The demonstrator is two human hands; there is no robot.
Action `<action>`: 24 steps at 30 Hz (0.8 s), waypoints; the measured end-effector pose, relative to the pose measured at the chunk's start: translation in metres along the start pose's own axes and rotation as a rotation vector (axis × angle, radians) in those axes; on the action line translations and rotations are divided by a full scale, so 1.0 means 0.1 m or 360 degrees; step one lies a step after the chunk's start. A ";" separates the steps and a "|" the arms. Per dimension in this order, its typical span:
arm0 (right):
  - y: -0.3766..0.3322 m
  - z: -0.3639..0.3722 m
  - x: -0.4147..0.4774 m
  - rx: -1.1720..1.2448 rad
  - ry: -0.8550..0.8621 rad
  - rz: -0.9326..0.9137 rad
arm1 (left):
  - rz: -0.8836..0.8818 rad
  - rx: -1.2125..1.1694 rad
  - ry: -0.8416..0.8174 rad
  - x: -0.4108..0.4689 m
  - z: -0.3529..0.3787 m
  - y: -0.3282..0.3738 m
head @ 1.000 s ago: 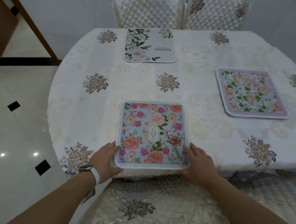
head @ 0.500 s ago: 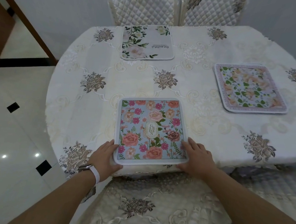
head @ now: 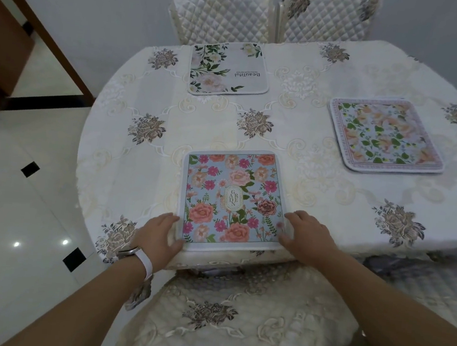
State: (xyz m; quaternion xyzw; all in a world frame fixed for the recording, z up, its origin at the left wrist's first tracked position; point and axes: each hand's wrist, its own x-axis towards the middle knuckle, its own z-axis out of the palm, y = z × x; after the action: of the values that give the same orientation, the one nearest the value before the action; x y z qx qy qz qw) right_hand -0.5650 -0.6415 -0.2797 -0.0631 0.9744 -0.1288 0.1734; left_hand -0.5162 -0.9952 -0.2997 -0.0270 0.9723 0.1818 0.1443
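left hand and right hand lie flat, fingers loose, against the mat at its near corners, likely squaring it to the counter edge.

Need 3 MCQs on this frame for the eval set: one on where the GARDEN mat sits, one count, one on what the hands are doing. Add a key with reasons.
1. Where on the table does the GARDEN mat lie?
A. far side, by the quilted chairs
B. right side
C. near edge, in front of the person

2. How many mats lie on the table?
A. two
B. three
C. four

3. What are the left hand and right hand doing?
A. resting at the mat's left and right edges
B. holding the mat up in the air
C. both lying on a chair seat

Key:
1 C: its near edge runs along the table's near edge.
2 B: the GARDEN mat, the white mat and the pink-bordered mat.
3 A: fingers lie relaxed at each side edge, and the mat is flat on the table.
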 end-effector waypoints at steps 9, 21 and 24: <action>0.10 -0.72 -0.13 -0.0062 0.0305 -0.0220 | 0.0223 0.0110 0.0372 -0.06 -0.70 1.16; 0.58 -1.54 -0.54 -0.0116 0.0475 -0.0482 | 0.0300 0.0247 0.0528 -0.64 -0.72 2.15; 0.68 -1.61 -0.74 -0.0141 0.0513 -0.0474 | 0.0361 0.0284 0.0535 -0.70 -0.75 2.28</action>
State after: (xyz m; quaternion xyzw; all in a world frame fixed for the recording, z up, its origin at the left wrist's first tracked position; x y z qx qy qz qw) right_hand -0.5582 -0.5271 -0.1280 -0.1924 0.9741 -0.1183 -0.0085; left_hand -0.4932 -0.8095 -0.1338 0.0654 0.9918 0.1029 -0.0394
